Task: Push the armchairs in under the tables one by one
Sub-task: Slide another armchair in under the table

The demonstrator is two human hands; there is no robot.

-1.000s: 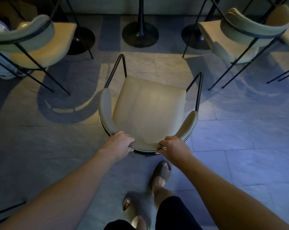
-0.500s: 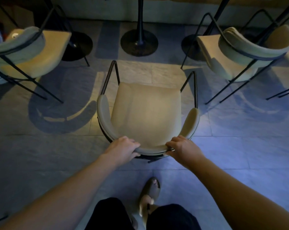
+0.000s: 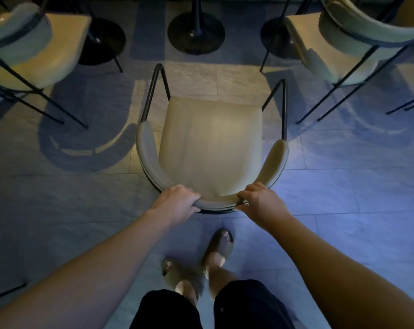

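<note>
- My left hand [image 3: 176, 203] was curled over the left end of the curved, padded backrest of the cream upholstered armchair with thin black metal legs [image 3: 210, 148], fingers wrapped over the top edge and thumb underneath.
- My right hand [image 3: 260, 202] was clamped the same way on the right end of that backrest; I judged one hand at each end would keep the chair from swivelling as it was pushed.
- The armchair stood on the grey tiled floor [image 3: 343, 191] directly in front of me, its seat pointing away from me toward the round black pedestal base of a bench [image 3: 196, 32].
- That base lay well beyond the armchair's front legs, so I judged the chair was not yet tucked in; the bench top itself was out of view.
- To the armchair's left stood a second cream armchair [image 3: 32, 43], to its right a third cream armchair [image 3: 358, 41], each near its own dark base.
- My sandalled feet [image 3: 219, 248] were just behind the armchair, one ahead of the other, placed for stepping forward with the push.
</note>
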